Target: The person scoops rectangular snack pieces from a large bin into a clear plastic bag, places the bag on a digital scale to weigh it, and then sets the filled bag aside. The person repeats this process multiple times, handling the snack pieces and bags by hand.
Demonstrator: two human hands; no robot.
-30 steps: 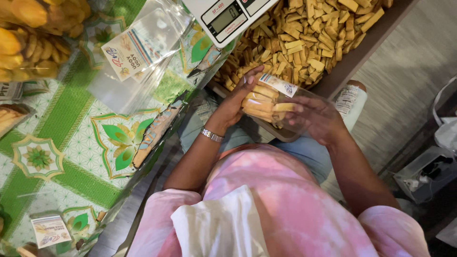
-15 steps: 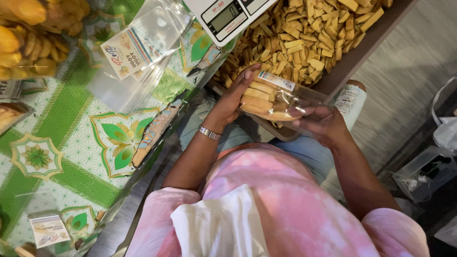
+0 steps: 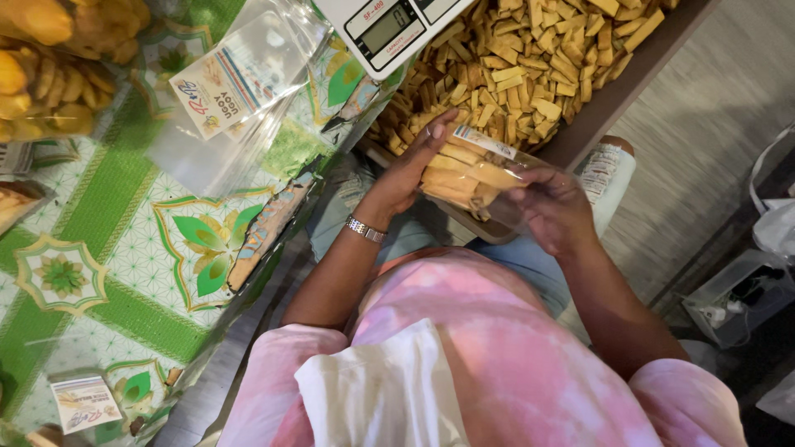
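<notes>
Both my hands hold a clear plastic bag [image 3: 470, 172] packed with yellow-brown snack sticks, lying sideways just above my lap. My left hand [image 3: 407, 165], with a metal watch on the wrist, grips the bag's left end, where a small printed label shows. At the bag's right, emptier end, my right hand [image 3: 553, 209] has its fingers closed over the plastic. Just beyond the bag is a big brown tray [image 3: 598, 116] heaped with loose sticks of the same kind.
A white digital kitchen scale [image 3: 389, 25] sits at the tray's near corner. On the green patterned tablecloth [image 3: 91, 248] lie empty clear labelled bags [image 3: 232, 91], packed bags of yellow chips [image 3: 50, 66] and a small label card [image 3: 83, 401]. A white cloth [image 3: 389, 389] hangs on my chest.
The filled bag has been turned from cupped between both hands to lying sideways. My right hand has slid out along it to the right end.
</notes>
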